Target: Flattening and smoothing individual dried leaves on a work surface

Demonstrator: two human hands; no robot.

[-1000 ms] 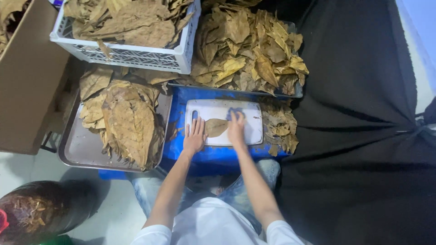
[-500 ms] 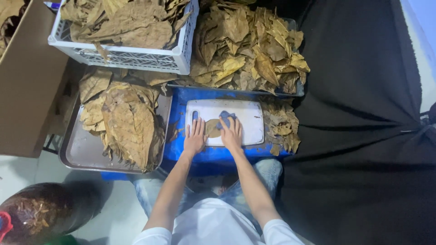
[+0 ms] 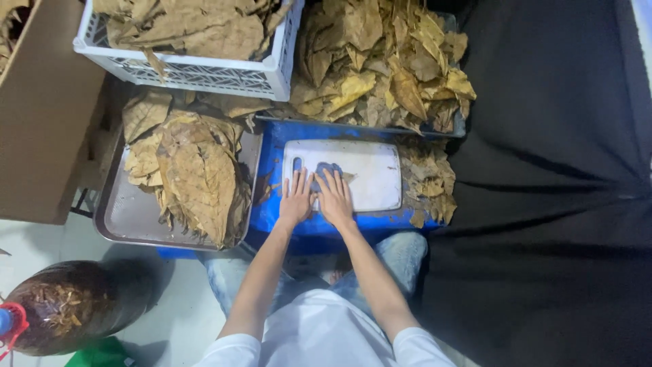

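Observation:
A white cutting board [image 3: 370, 173] lies on a blue crate [image 3: 275, 146] in front of me. My left hand [image 3: 296, 198] and my right hand [image 3: 335, 197] lie flat side by side on the board's left part, fingers spread. They press down on a dry brown leaf, of which only a tip [image 3: 348, 177] shows beside my right fingers. A dark bluish patch [image 3: 326, 168] on the board sits just past my fingertips.
A metal tray [image 3: 125, 217] with a pile of dry leaves [image 3: 197, 173] stands at left. A white plastic basket [image 3: 197, 71] of leaves is behind it. More leaves [image 3: 380, 64] heap at the back and right of the board. Black cloth [image 3: 557, 183] covers the right; a cardboard box [image 3: 41, 115] stands left.
Both hands have slid left and closer together over the leaf. Much of the leaf showed between them before; now it is almost fully covered.

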